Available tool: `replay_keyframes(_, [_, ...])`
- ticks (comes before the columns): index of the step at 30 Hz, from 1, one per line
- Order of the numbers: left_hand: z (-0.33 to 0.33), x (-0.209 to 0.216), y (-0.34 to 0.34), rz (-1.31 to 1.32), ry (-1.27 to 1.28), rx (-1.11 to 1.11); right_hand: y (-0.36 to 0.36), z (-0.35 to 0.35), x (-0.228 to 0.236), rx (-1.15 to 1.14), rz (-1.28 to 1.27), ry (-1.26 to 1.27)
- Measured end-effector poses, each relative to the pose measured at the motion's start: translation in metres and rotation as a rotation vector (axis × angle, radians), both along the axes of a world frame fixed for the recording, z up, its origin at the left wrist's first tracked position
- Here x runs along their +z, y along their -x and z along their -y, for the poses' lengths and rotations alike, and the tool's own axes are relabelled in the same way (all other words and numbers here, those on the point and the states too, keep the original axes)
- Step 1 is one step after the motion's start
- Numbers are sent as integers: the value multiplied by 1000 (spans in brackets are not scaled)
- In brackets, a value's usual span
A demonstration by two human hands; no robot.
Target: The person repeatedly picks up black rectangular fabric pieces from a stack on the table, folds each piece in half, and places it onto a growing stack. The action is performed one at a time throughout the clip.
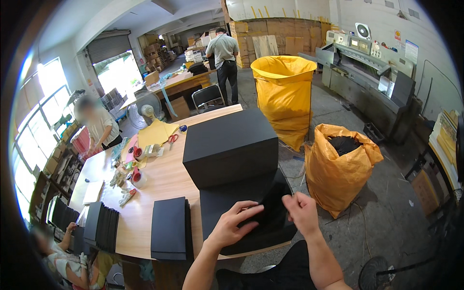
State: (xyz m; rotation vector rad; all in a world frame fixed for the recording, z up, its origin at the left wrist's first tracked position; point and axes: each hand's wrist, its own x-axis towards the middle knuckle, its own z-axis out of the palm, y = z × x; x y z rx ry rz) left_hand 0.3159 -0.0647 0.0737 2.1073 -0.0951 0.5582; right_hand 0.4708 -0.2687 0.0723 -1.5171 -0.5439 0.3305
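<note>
My left hand (235, 225) is over a low stack of black sheets (215, 208) at the table's near right corner, its fingers spread and stretched out. My right hand (301, 212) is closed in a pinch at the right side of that stack. At its fingertips a black sheet (274, 195) bends upward, smeared by motion. Behind the low stack stands a tall, block-like black stack (232, 140) with a smooth top. To the left lies a smaller pile of black panels (169, 227).
The wooden table (137, 212) holds tape rolls (138, 178), red scissors (172, 140) and yellow paper (157, 133). Yellow (285, 101) and orange (338, 174) sacks stand to the right. A fan (145, 110) stands beyond. Other people work at left and behind; one handles black panels (102, 224).
</note>
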Motion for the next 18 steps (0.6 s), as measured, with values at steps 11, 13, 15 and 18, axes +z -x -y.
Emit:
replay_keyframes(11, [0, 5, 2, -29, -107, -38, -4, 1, -1, 135, -315, -244])
replay_keyframes(13, [-1, 2, 1, -5, -94, -35, -4, 2, -2, 116, -253, -189])
replay_keyframes(15, [0, 0, -2, 32, -92, -8, -2, 2, -2, 75, -148, -100])
replay_keyframes(18, [-3, 3, -2, -7, -113, -35, -1, -2, -3, 58, -198, -113])
